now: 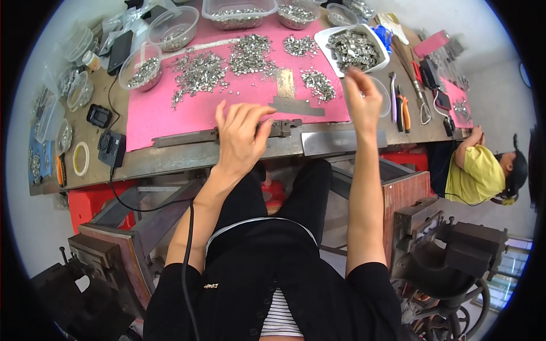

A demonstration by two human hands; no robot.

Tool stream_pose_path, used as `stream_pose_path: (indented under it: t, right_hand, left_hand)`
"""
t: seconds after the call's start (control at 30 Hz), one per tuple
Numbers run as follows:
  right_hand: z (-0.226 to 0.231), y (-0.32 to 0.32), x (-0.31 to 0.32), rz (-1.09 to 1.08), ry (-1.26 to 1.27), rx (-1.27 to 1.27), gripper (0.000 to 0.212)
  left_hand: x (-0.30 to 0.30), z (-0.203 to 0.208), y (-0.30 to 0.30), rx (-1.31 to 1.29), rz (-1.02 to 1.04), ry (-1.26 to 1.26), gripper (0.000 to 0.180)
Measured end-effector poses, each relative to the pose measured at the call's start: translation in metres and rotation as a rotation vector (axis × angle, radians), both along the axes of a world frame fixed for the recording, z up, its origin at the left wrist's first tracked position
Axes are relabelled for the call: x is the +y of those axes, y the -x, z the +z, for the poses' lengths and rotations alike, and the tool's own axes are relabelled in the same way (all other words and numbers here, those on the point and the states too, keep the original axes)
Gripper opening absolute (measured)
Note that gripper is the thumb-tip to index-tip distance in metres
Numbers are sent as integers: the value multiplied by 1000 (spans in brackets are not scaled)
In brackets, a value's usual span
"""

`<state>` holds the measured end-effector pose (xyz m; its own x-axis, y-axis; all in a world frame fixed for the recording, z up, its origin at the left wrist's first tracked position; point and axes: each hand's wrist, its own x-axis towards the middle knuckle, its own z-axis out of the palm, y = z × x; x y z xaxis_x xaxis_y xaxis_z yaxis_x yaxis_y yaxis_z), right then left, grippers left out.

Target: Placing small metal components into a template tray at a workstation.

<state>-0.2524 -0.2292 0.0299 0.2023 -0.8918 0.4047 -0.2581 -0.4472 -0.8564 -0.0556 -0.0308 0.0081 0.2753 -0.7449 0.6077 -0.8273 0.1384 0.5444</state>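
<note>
My left hand (242,132) hovers over or rests at a long dark metal bar fixture (193,137) along the bench's front edge. Its fingers are curved and spread, the thumb apart from the forefinger, with nothing visible between them. Beside its fingertips lies a flat grey metal strip (301,107). My right hand (364,102) is raised at the near edge of a white tray (384,63) heaped with small metal pieces (354,49). Its thumb and fingers are drawn together; whatever they hold is too small to make out.
A pink mat (145,125) carries several piles of metal pieces (203,71). Clear tubs (239,23) line the back and left. Orange-handled pliers (405,113) lie right, near a steel plate (327,143). A cable (189,238) crosses my left arm. A person in yellow (475,173) sits at right.
</note>
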Motion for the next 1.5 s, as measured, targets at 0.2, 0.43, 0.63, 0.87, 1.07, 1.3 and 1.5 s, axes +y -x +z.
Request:
stream_pose_path:
  t: [0.2, 0.43, 0.63, 0.87, 1.07, 1.3, 1.5]
  right_hand:
    - [-34, -2, 43, 44, 442, 516, 18]
    - [-30, 17, 52, 43, 345, 417, 20]
    - [-35, 15, 54, 54, 378, 405, 17]
    - [-34, 17, 53, 103, 369, 406, 15]
    - [-40, 5, 53, -10, 369, 445, 10]
    - [-40, 7, 59, -2, 394, 398, 13]
    - [-43, 9, 61, 7, 278, 290, 11]
  left_hand:
    - [-79, -7, 14, -44, -67, -62, 9]
    - [-99, -15, 25, -164, -101, -135, 9]
    - [-106, -16, 24, -243, -138, -119, 8]
    - [-77, -2, 10, -81, -154, -94, 8]
    - [-23, 4, -10, 12, -99, -111, 5]
    - [-6, -4, -16, 14, -208, -81, 8]
    - [-4, 1, -17, 2, -255, -155, 13]
